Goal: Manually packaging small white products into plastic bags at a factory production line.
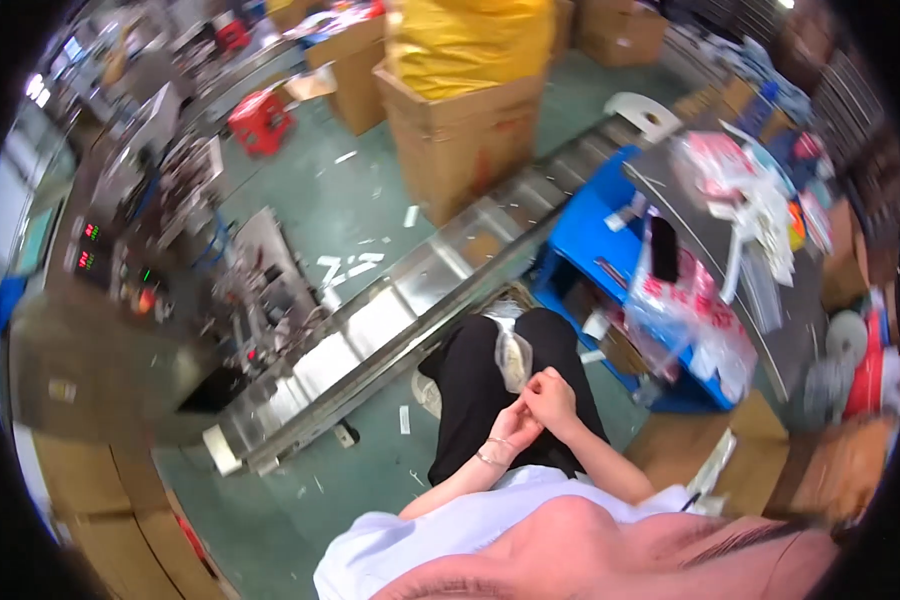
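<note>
My left hand (516, 424) and my right hand (551, 398) meet above my lap, fingers closed and pressed together. A small clear plastic bag (513, 358) with something pale inside lies between my thighs and narrows toward my fingertips. Both hands appear to pinch its near end; the exact grip is hidden by the fingers. What the bag contains is too blurred to name. A thin bracelet circles my left wrist.
A metal conveyor (390, 305) runs diagonally ahead of my knees. To the right stand a blue bin (590, 215) with plastic packaging and a dark phone (662, 248), and a cluttered grey table (685, 205). Beyond the conveyor is a carton (460, 150) holding a yellow bag; machinery (260, 290) fills the left.
</note>
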A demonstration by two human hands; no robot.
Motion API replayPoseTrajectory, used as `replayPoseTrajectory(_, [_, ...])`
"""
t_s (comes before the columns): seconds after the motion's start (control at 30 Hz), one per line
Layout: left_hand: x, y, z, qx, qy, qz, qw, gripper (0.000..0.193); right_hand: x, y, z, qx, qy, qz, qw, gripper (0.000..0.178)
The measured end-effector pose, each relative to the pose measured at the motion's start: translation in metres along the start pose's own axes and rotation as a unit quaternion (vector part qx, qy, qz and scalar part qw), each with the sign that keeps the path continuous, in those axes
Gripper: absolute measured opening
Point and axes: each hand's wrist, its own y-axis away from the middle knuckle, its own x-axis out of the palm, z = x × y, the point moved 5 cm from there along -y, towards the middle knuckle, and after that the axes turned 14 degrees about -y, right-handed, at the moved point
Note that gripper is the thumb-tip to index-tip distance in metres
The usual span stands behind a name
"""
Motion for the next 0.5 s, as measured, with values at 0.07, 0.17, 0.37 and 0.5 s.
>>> replayPoseTrajectory(0.07, [-0.008, 0.005, 0.003, 0.033, 0.031, -0.015, 0.999, 0.030, 0.002, 0.003, 0.000, 0.013, -0.004, -0.023, 1.000, 0.015])
replayPoseTrajectory(0.17, [0.001, 0.011, 0.001, 0.030, 0.016, 0.016, 0.999, 0.030, 0.005, 0.001, 0.003, 0.000, -0.003, 0.016, 1.000, 0.013])
replayPoseTrajectory(0.37, [-0.001, 0.009, 0.004, 0.036, 0.017, 0.021, 0.999, 0.029, 0.004, 0.005, 0.008, -0.048, 0.040, 0.034, 0.997, 0.010])
replayPoseTrajectory(0.5, [-0.004, 0.008, -0.002, 0.061, 0.027, -0.060, 0.996, 0.034, 0.009, -0.003, 0.010, -0.068, 0.051, 0.033, 0.996, 0.010])
